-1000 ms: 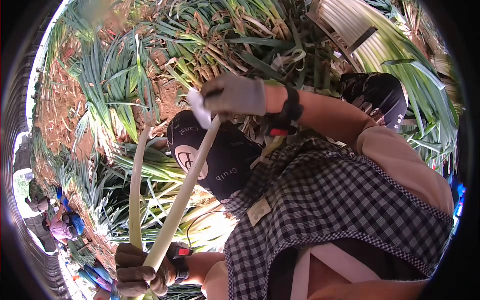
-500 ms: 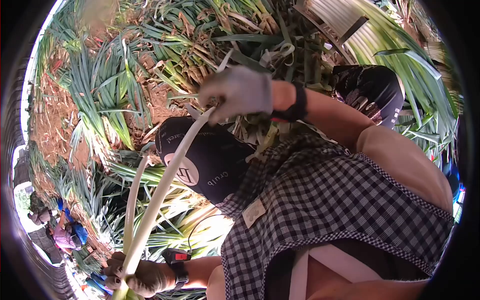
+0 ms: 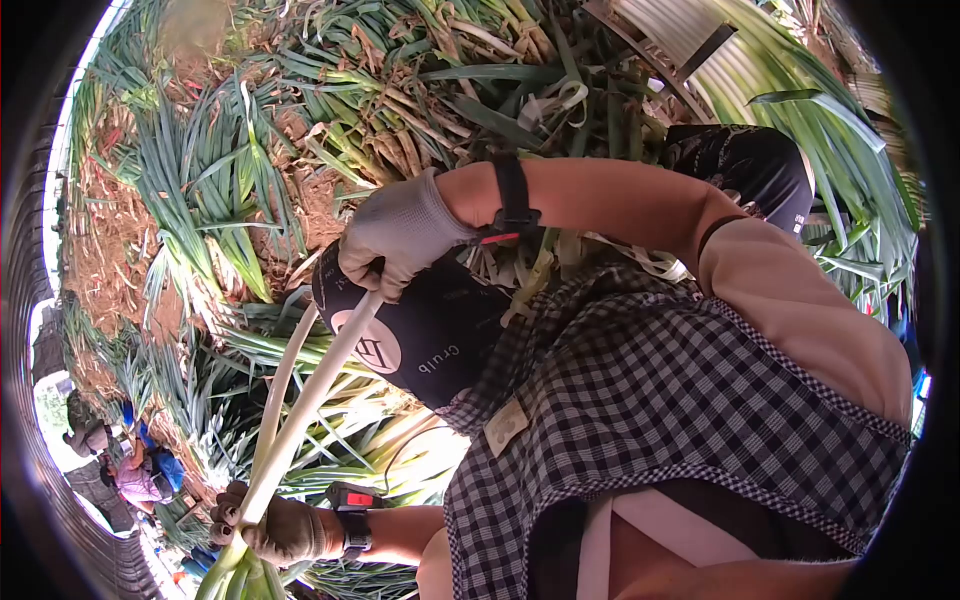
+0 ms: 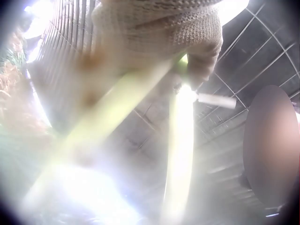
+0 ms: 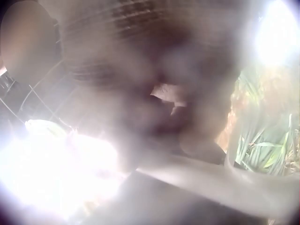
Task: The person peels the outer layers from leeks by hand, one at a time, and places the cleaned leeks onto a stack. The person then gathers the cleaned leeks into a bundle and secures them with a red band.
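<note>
A grey-gloved right hand has its fingers curled at the white root end of a leek, above a dark-clothed knee. Lower left, the gloved left hand grips that leek lower down, where it turns green. A second pale stalk rises beside it from the same hand. In the left wrist view, the knitted glove curls round the stalks, one bright stalk hanging down. The right wrist view is blurred: the glove fills the top, with a pale stalk beneath it.
Piles of leeks and brown soil spread ahead and to the left. A row of white stalks lies by a metal frame at upper right. Another person is at far left. A checked apron covers the torso.
The right hand has moved left and down, with the leek's root end now at its fingertips. The left hand has shifted slightly left, still gripping the stalks.
</note>
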A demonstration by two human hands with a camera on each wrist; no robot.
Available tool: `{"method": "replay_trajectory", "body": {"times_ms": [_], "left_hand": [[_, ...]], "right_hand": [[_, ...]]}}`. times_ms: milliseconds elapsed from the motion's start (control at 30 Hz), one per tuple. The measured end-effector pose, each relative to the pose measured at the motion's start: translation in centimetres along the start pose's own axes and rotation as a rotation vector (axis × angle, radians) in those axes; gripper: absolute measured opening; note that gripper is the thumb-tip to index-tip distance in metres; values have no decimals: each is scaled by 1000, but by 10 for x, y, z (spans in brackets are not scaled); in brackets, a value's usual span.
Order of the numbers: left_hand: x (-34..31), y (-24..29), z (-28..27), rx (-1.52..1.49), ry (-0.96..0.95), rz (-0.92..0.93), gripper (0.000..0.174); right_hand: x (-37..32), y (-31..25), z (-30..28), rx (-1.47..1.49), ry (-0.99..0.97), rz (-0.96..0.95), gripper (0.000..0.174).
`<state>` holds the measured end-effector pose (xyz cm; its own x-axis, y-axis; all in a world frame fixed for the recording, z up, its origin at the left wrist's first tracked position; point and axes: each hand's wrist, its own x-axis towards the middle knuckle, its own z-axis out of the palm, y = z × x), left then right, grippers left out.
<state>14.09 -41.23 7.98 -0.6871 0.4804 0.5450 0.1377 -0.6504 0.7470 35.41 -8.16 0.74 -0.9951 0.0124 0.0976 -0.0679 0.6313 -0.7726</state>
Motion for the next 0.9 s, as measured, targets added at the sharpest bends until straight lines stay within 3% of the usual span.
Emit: {"method": "replay_trajectory", "body": {"times_ms": [67,167,233,300,367,433,467,533,567,633,667,733,767,833,867,900], "left_hand": [[-1,-3,14,8,32,12,25],[1,-3,10,125,114,41,25],[3,-7,11,233,164,54,27],[5,-15,16,444,344,123,33],[2,-18,20,418,273,135,28],[0,-24,36,633,466,175,28],[1,-28,46,887,528,179,42],[1,-27,57,968,542,142,40],[1,-27,60,1050,558,105,39],[1,-27,47,961,570,90,37],[1,-26,39,873,581,76,36],[-2,-26,39,908,586,60,34],[-3,-25,40,940,591,46,33],[-8,-29,52,1013,539,99,32],[-8,-29,56,1094,480,150,31],[-6,-29,55,1096,479,151,31]], "right_hand": [[-1,0,-1,-8,-76,-9,21],[-12,-3,7,-106,17,-12,19],[-22,-7,17,-426,184,-90,19],[-32,-9,23,-515,250,-123,21],[-40,-5,27,-610,318,-156,22],[-45,11,37,-422,509,-218,17],[-47,17,40,-423,510,-216,17],[-53,27,41,-5,778,-128,12],[-60,31,39,-7,778,-128,12],[-80,39,35,218,1029,170,12],[-91,48,27,218,1029,171,12],[-108,62,11,654,1268,491,21],[-113,61,10,654,1267,494,21],[-117,42,-1,-249,844,575,28],[-109,29,1,-303,748,437,35],[-96,15,9,-299,770,280,36]]}}
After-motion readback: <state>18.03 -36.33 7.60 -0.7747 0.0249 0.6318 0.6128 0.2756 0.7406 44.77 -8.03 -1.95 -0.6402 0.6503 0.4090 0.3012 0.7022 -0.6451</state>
